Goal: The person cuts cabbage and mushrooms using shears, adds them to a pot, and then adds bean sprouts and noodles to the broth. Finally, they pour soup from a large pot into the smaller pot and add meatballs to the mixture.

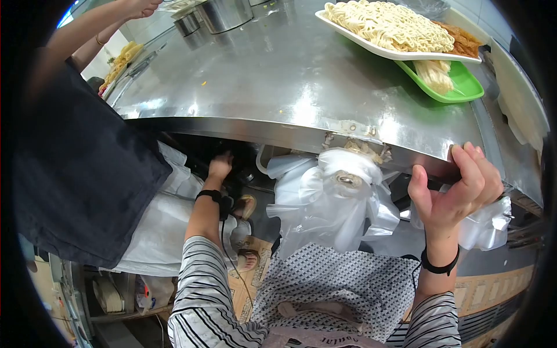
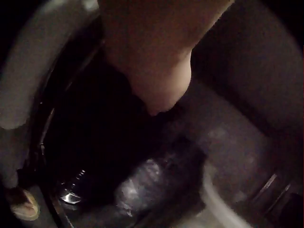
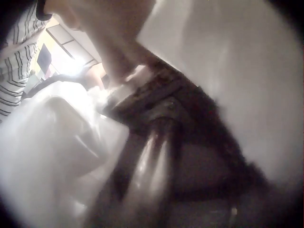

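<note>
My left hand reaches under the steel table into a dark space; its fingers are lost in shadow. In the left wrist view the same hand points down into the dark, above a shiny crumpled plastic bundle. I cannot tell whether it holds anything. At the table's front right edge, my right hand rests with fingertips on the rim and thumb spread apart. Clear plastic bags hang from the table's front between my arms, and another bag hangs below the right hand.
A white tray of noodles overlaps a green tray at the back right. Metal pots stand at the far left. Another person in a dark top and white apron stands close on my left. A table leg runs beneath the edge.
</note>
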